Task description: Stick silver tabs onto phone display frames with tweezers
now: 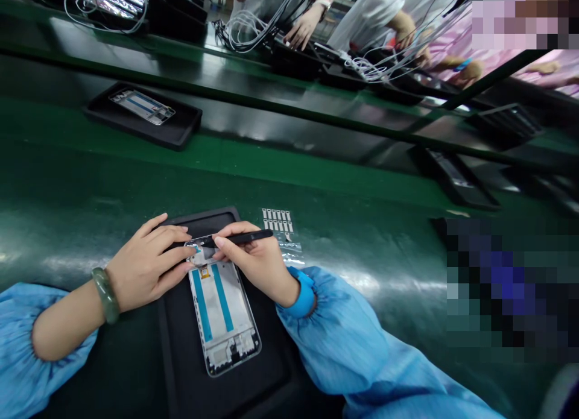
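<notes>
A smartphone frame (226, 304) with two blue strips lies in a black tray (169, 359) before me. My right hand (248, 256) is closed on black tweezers (253, 236), whose tip points left at the phone frame's top end. My left hand (145, 265) lies with its fingers stretched out and apart, fingertips at the phone frame's upper left edge, close to the tweezers' tip. What lies right under the fingertips is partly hidden. Just right of the tray is a sheet of small pale stickers (277, 220) in rows.
Another black tray (187, 129) with a phone frame (143, 107) stands farther back on the green bench (271, 166). More trays (479, 193) are at the right, blurred. A dark rail (280, 111) crosses behind. Beyond it are white cables (248, 30) and co-workers' hands (307, 27).
</notes>
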{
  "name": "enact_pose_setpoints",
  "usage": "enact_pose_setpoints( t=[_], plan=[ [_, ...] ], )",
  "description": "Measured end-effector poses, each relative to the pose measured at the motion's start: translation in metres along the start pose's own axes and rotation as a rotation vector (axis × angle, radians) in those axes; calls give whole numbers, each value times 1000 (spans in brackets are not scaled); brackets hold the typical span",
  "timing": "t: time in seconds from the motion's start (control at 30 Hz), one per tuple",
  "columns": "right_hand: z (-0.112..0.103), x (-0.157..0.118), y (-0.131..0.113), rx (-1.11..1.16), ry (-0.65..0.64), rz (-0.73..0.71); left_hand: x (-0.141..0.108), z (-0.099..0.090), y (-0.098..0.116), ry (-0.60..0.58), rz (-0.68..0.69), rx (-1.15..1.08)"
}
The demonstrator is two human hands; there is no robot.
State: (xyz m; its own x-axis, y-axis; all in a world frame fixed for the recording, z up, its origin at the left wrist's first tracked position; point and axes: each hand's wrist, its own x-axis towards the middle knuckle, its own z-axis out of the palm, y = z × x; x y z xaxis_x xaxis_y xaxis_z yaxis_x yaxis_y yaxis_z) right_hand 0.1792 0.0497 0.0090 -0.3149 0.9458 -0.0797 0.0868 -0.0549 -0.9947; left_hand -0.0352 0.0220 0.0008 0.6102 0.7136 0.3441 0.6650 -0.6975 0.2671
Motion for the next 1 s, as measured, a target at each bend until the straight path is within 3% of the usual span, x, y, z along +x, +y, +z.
enact_pose_setpoints(
  t=[0.8, 0.9, 1.0],
  plan=[
    [-2, -1, 2, -107, -56, -79, 0, 0, 4, -69, 0, 76],
    [-2, -2, 2, -198, -63, -155, 1, 0, 12, -79, -45, 84],
    [-3, -4, 3, -341, -65, -333, 3, 0, 22, -72, -126, 72]
  ],
)
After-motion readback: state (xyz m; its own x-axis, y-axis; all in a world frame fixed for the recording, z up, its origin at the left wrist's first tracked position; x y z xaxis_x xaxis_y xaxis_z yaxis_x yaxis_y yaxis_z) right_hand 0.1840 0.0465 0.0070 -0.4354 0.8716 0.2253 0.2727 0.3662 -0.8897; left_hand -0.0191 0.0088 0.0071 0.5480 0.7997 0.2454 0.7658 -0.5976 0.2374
